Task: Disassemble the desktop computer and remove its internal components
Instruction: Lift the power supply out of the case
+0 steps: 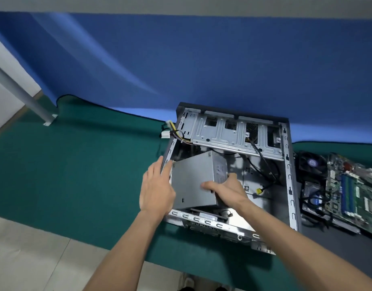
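Note:
An open desktop case (pixel 290 164) lies on its side on the green table mat. Inside it a grey metal power supply box (pixel 193 181) sits tilted, its near end raised above the case's rim. My left hand (pixel 156 190) is flat against the box's left side, fingers along the case's left edge. My right hand (pixel 227 191) grips the box's right side, fingers over the top and thumb up by the label. Coloured power cables (pixel 176 131) hang out over the case's far left corner. Black cables with a yellow plug (pixel 258 191) lie on the case floor.
Right of the case lie a green motherboard (pixel 348 190), a black cooler fan (pixel 312 164) and a drive with cables (pixel 315 196). A blue cloth (pixel 180 64) hangs behind the table. A grey pole (pixel 19 91) stands at the far left. Tiled floor shows below the table's near edge.

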Action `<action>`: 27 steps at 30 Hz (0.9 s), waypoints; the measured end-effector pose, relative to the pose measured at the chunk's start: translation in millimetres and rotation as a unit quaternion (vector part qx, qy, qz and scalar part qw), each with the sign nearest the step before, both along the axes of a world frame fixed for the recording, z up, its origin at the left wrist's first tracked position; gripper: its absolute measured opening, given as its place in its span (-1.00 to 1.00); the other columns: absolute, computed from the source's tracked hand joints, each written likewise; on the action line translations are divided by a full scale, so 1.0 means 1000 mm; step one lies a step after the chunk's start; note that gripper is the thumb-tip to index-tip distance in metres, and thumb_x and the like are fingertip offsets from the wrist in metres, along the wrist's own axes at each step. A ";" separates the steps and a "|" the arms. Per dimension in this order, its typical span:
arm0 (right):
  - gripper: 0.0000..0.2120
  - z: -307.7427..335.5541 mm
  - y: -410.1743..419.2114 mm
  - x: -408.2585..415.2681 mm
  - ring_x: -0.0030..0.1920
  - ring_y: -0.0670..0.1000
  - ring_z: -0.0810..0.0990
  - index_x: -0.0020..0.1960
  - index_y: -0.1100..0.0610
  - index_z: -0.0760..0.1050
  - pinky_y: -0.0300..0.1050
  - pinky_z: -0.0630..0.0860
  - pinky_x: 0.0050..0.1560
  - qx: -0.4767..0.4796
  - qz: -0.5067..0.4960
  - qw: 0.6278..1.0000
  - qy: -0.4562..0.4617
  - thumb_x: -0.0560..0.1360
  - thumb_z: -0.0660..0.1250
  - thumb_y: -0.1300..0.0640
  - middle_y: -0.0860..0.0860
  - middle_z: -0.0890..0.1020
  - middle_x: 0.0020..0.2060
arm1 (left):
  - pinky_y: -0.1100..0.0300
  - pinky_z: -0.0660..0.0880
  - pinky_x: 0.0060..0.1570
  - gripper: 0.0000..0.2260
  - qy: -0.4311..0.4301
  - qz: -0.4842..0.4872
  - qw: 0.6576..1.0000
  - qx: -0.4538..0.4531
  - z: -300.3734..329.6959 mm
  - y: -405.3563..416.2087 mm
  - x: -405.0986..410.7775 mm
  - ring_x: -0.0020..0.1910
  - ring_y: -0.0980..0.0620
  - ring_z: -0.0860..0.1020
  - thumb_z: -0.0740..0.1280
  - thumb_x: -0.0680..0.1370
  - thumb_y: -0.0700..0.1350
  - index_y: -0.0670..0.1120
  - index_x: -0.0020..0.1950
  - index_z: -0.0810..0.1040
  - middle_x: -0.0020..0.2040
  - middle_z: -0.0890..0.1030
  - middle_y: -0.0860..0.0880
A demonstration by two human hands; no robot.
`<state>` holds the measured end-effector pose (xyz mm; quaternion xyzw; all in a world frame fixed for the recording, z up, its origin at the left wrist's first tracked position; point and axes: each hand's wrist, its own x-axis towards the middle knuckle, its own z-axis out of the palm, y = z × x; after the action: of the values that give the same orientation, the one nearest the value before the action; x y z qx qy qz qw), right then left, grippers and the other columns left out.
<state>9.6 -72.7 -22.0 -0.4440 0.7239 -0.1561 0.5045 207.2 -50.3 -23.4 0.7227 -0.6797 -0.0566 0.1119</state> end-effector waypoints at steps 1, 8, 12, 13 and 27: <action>-0.06 0.008 0.000 0.000 0.03 0.06 0.54 0.26 0.15 0.29 -0.04 0.48 0.00 -0.019 0.019 0.999 0.032 0.04 0.47 -0.30 0.02 0.54 0.09 | 0.11 0.18 0.34 -0.43 -0.004 -0.004 1.000 -0.004 0.000 0.000 0.000 0.40 -0.04 0.21 0.23 0.44 -0.28 -0.06 0.45 0.27 0.49 0.21 -0.07; -0.28 0.063 -0.010 0.003 -0.10 0.02 0.55 0.14 0.07 0.41 -0.14 0.49 -0.23 -0.104 0.083 0.975 0.178 0.10 0.43 -0.27 0.01 0.56 -0.09 | 0.10 0.13 0.41 -0.48 -0.009 -0.033 0.999 -0.010 0.001 0.002 0.003 0.44 -0.03 0.18 0.19 0.49 -0.22 -0.08 0.46 0.25 0.49 0.22 -0.07; -0.51 0.107 -0.019 -0.016 -0.08 0.05 0.39 -0.17 -0.02 0.33 -0.11 0.33 -0.23 -0.166 0.203 0.907 0.329 0.05 0.35 -0.28 -0.02 0.37 -0.17 | 0.10 0.01 0.46 -0.48 -0.028 -0.055 0.998 -0.001 0.007 -0.001 -0.001 0.49 -0.02 0.08 0.16 0.53 -0.18 -0.09 0.50 0.16 0.52 0.13 -0.07; -0.50 0.115 -0.019 -0.022 -0.08 0.05 0.34 -0.18 -0.03 0.30 -0.09 0.30 -0.21 -0.176 0.248 0.881 0.364 0.04 0.32 -0.29 -0.04 0.32 -0.20 | 0.11 -0.01 0.46 -0.48 -0.020 -0.066 0.998 -0.004 0.010 -0.005 -0.004 0.49 -0.01 0.06 0.16 0.54 -0.19 -0.09 0.50 0.15 0.52 0.12 -0.06; -0.07 0.210 0.031 -0.090 0.00 -0.07 0.22 0.47 -0.12 0.20 -0.25 0.22 0.00 -0.316 0.284 0.802 0.420 0.13 0.34 -0.22 -0.11 0.33 0.00 | 0.02 0.13 0.43 -0.60 -0.042 -0.248 0.965 0.069 0.049 -0.077 -0.092 0.38 -0.11 0.30 0.26 0.55 -0.17 -0.08 0.39 0.33 0.35 0.43 -0.12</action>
<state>-80.9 -41.8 188.2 -0.7864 0.6172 -0.0241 0.0045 115.3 -126.8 25.8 0.5394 -0.8361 -0.0992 0.0157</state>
